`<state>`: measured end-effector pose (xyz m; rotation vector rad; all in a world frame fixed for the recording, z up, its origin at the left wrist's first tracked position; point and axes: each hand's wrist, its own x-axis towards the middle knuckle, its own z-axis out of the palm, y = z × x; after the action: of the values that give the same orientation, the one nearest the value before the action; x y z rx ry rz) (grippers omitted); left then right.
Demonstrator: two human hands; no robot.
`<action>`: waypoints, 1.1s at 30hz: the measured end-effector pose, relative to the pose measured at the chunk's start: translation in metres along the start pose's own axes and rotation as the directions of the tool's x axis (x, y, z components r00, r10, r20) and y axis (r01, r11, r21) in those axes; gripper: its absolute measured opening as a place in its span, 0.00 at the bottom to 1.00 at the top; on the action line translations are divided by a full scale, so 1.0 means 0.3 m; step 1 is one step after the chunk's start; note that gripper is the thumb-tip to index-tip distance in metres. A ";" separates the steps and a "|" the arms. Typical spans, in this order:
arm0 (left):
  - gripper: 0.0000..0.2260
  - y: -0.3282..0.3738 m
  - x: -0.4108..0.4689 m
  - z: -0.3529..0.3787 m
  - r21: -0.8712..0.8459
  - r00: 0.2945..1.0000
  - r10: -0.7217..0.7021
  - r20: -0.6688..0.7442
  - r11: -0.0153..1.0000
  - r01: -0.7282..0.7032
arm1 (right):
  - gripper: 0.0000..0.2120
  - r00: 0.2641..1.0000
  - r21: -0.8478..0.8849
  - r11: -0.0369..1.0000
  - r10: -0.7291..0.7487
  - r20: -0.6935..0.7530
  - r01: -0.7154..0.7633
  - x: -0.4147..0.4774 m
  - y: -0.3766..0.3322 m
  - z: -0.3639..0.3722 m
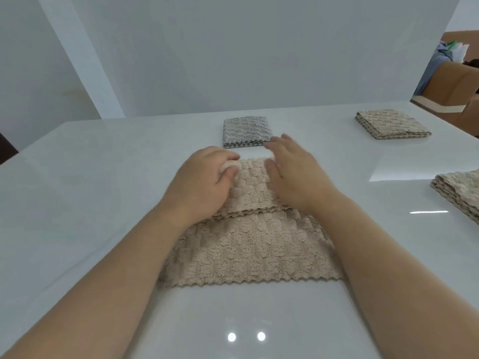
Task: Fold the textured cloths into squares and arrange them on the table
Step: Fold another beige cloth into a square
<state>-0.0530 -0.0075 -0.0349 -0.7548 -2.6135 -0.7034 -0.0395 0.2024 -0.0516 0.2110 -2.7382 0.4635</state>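
A beige textured cloth [248, 250] lies on the white table [77, 203] in front of me, its far part doubled over the near part. My left hand [202, 182] pinches the folded far-left edge of this cloth. My right hand [295, 174] lies flat and blurred on the folded layer, fingers apart. A grey cloth folded into a square [245, 131] sits just beyond my hands. A beige folded square [391, 123] lies at the far right.
Another beige cloth [461, 193], folded in layers, lies at the right edge of the table. White walls stand behind the table. Brown furniture with clothes [451, 73] shows at the far right beyond the table's corner.
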 end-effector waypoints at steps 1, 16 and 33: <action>0.16 0.024 0.015 0.024 0.029 0.999 -0.001 0.035 1.000 0.000 | 0.24 0.997 0.003 0.999 -0.038 0.068 0.037 0.007 -0.010 0.021; 0.30 -0.032 0.012 0.180 0.374 0.890 -0.264 0.371 0.920 0.117 | 0.30 0.928 -0.125 0.991 0.084 0.363 -0.041 0.018 0.027 0.105; 0.32 -0.065 0.035 0.105 0.443 0.863 -0.452 0.226 0.837 0.323 | 0.30 0.931 -0.180 0.949 0.293 0.217 -0.257 -0.002 0.128 0.011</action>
<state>-0.0779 -0.0005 -0.0634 -0.2166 -3.1137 -0.1288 -0.0478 0.2372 -0.0660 -0.1723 -3.0421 0.3191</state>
